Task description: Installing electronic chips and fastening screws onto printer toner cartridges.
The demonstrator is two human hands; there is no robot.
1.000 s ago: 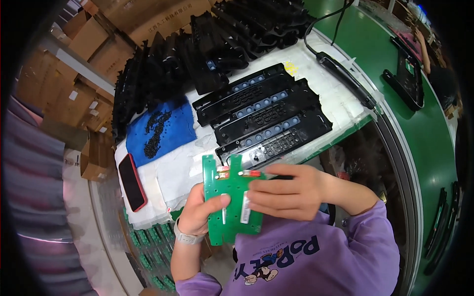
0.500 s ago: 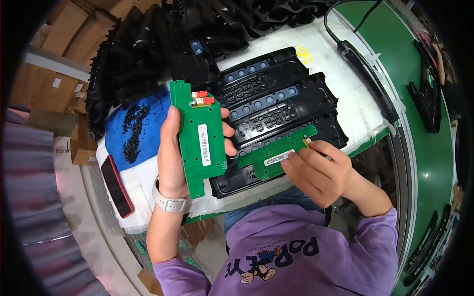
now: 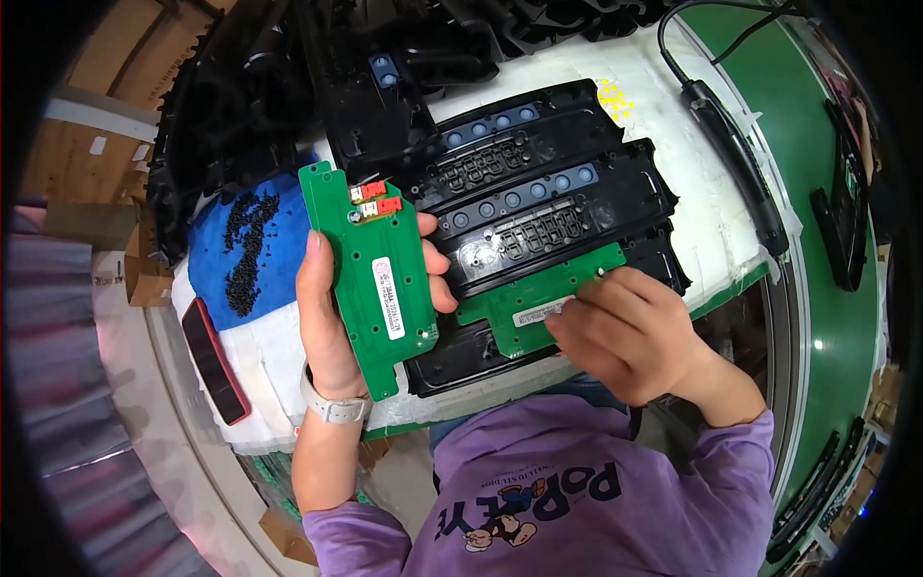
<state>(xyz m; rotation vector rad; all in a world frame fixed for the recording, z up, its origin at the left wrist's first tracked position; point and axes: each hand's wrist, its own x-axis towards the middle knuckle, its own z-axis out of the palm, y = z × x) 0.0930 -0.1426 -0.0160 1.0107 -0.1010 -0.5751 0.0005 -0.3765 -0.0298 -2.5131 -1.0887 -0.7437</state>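
While the left hand grips one circuit board, the right hand presses another board onto a black panel

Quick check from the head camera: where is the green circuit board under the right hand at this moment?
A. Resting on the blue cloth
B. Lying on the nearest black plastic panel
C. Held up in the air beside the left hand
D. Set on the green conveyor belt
B: the right hand presses the long green circuit board flat onto the nearest black plastic panel, while the left hand holds a second green board upright.
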